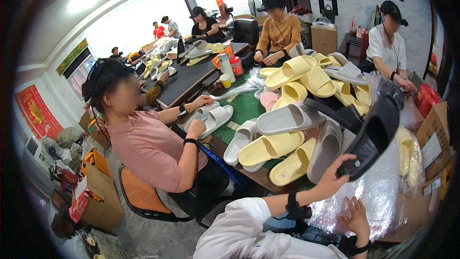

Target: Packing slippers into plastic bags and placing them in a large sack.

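Note:
My left hand [335, 177] grips the near end of a black slipper [373, 136], which is tilted up with its ridged sole toward me. Fingers apart, my right hand [357, 218] holds nothing and is over a stack of clear plastic bags [330, 211]. Behind the held slipper, another dark slipper [342, 115] rests on the pile. Just left of my left hand lie a grey slipper [326, 151], a pale yellow slipper [293, 164] and a lighter grey slipper [287, 119].
More yellow slippers [318, 81] are heaped across the table. To the right are bagged yellow slippers [407, 156] and a cardboard box [433, 136]. A co-worker in pink [148, 148] sits at left, handling light grey slippers [218, 120]. Other people work farther back. A yellow cup [225, 80] stands near a thermos.

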`<state>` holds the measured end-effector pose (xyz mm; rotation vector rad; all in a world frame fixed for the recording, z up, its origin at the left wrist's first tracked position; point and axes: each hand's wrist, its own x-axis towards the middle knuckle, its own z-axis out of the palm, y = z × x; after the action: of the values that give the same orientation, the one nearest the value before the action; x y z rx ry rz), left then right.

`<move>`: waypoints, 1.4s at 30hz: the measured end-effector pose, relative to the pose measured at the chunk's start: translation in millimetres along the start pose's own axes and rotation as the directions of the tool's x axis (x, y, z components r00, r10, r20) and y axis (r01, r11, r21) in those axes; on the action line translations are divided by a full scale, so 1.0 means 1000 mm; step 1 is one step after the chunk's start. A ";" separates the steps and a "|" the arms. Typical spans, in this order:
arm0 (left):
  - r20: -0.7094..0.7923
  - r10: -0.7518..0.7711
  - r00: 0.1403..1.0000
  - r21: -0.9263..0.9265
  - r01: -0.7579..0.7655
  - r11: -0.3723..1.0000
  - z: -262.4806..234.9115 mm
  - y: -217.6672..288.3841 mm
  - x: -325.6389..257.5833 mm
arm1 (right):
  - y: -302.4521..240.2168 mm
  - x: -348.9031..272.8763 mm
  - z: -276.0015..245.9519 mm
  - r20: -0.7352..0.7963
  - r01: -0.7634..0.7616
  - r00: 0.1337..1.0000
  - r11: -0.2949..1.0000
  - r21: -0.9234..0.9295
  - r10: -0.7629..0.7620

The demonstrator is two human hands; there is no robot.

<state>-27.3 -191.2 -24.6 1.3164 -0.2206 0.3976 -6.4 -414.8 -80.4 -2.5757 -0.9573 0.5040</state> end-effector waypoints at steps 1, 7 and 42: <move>0.059 -0.052 0.997 0.003 0.052 0.999 0.006 -0.010 -0.001 | 0.000 0.000 -0.001 0.008 -0.012 1.000 1.000 -0.011 0.012; 0.271 -0.310 0.911 0.038 0.311 0.949 0.017 -0.066 -0.018 | 0.008 0.003 0.010 -0.085 0.109 0.991 0.994 0.013 -0.107; 0.430 -0.335 0.838 0.380 0.169 0.909 -0.015 -0.104 -0.057 | 0.032 0.071 -0.098 -0.190 0.053 0.961 0.809 -0.585 -0.200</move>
<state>-38.5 -206.5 -142.4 1.7440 -0.4074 -0.1488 105.2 -408.8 -23.3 -2.9608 -1.3429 -0.1843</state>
